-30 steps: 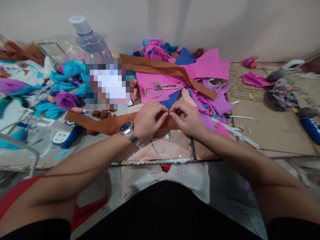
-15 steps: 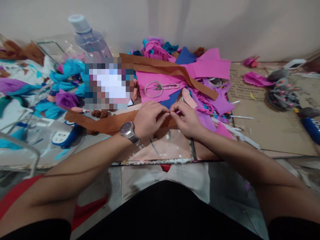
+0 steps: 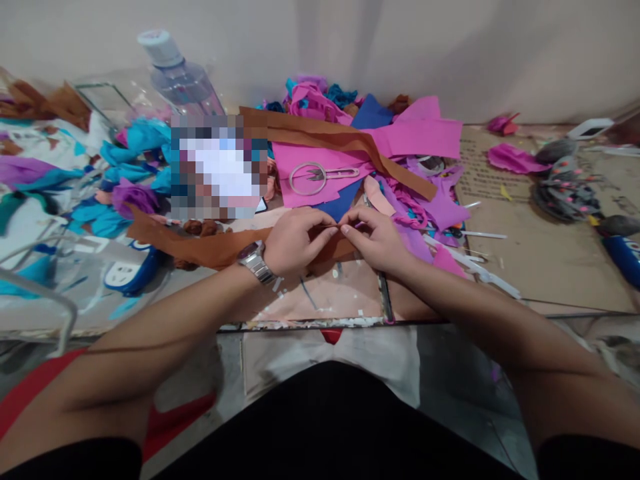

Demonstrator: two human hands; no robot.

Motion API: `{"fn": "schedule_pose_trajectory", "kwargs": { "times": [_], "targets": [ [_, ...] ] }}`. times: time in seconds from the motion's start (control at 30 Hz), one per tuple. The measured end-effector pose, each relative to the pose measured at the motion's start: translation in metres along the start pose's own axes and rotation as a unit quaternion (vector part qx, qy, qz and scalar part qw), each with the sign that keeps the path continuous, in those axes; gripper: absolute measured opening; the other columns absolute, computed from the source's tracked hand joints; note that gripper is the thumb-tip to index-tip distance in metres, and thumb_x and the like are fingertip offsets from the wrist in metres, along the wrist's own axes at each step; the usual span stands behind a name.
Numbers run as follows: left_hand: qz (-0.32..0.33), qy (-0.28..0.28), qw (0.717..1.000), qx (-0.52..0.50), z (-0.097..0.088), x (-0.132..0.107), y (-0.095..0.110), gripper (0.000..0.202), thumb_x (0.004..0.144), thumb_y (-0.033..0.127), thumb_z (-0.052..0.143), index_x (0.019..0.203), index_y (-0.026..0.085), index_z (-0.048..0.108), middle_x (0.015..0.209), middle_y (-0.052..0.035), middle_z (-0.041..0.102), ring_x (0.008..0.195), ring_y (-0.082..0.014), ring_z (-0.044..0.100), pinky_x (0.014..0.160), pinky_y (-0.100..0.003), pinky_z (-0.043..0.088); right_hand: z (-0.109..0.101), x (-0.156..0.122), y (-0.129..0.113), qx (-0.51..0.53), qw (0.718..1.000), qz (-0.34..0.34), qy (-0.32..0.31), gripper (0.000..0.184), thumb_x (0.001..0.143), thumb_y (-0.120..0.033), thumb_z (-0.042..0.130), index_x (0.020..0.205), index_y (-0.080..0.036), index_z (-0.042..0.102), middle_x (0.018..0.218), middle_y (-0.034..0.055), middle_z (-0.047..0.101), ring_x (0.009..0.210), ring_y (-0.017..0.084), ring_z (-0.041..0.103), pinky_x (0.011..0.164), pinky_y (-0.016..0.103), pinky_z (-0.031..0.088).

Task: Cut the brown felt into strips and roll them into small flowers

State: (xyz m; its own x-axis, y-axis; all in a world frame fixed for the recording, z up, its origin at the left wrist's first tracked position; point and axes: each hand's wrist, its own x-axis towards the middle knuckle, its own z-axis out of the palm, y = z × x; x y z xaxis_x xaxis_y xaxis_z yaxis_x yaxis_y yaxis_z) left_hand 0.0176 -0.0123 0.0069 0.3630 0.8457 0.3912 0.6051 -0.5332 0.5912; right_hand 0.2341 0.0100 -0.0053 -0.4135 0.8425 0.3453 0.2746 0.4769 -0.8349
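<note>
A long brown strip (image 3: 215, 249), which looks like crepe paper, stretches across the table front and passes under my hands. My left hand (image 3: 296, 241), with a metal watch (image 3: 257, 262) on its wrist, is closed, thumb and forefinger pinching the strip's upper edge. My right hand (image 3: 375, 239) pinches the same edge just beside it, so the fingertips almost meet. The pinched bit is mostly hidden. Beyond the hands, thread snips (image 3: 342, 174) with a ring handle lie on pink sheets (image 3: 307, 153). A blue piece (image 3: 343, 201) sits right behind my fingertips.
A second brown strip (image 3: 330, 130) lies across the pink sheets. To the left are a clear bottle (image 3: 185, 83), blurred-out items, turquoise and purple crumpled pieces (image 3: 135, 195) and a blue-white object (image 3: 131, 270). Cardboard (image 3: 515, 260) and a pincushion-like grey bundle (image 3: 565, 190) are at right.
My left hand and watch have shifted slightly down and left, with the wrist turned a little. Both hands keep their pinch; the things on the table have not moved.
</note>
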Motion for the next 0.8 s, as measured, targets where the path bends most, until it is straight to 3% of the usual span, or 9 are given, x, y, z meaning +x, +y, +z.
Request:
{"fn": "schedule_pose_trajectory", "kwargs": {
  "times": [0.23, 0.47, 0.8],
  "targets": [
    [-0.002, -0.01, 0.999, -0.037, -0.006, 0.002, -0.001, 0.03, 0.101, 0.036, 0.059, 0.103, 0.018, 0.082, 0.104, -0.0074, 0.083, 0.093, -0.0207, 0.074, 0.087, -0.033, 0.053, -0.001, 0.0, -0.001, -0.018, 1.0, -0.005, 0.005, 0.01, 0.096, -0.028, 0.062, 0.089, -0.022, 0.065, 0.083, 0.0005, 0.066, 0.077, 0.016, 0.061, 0.071, 0.03, 0.048],
    [-0.028, -0.031, 0.997, -0.071, -0.009, 0.004, -0.005, 0.035, 0.102, 0.04, 0.057, 0.097, 0.016, 0.081, 0.095, -0.0062, 0.081, 0.083, -0.0186, 0.071, 0.079, -0.03, 0.051, -0.002, 0.001, -0.002, -0.034, 0.999, -0.004, -0.01, 0.016, 0.098, -0.033, 0.059, 0.088, -0.021, 0.062, 0.082, 0.0009, 0.065, 0.076, 0.016, 0.058, 0.073, 0.032, 0.046],
    [-0.063, -0.058, 0.99, -0.108, -0.01, 0.005, -0.008, 0.035, 0.1, 0.041, 0.059, 0.093, 0.014, 0.08, 0.089, -0.0048, 0.079, 0.078, -0.017, 0.068, 0.075, -0.029, 0.05, -0.001, -0.001, -0.005, 0.009, 1.0, 0.017, -0.015, 0.014, 0.094, -0.033, 0.07, 0.095, -0.02, 0.072, 0.088, 0.002, 0.073, 0.076, 0.016, 0.065, 0.07, 0.03, 0.051]
  ]
}}
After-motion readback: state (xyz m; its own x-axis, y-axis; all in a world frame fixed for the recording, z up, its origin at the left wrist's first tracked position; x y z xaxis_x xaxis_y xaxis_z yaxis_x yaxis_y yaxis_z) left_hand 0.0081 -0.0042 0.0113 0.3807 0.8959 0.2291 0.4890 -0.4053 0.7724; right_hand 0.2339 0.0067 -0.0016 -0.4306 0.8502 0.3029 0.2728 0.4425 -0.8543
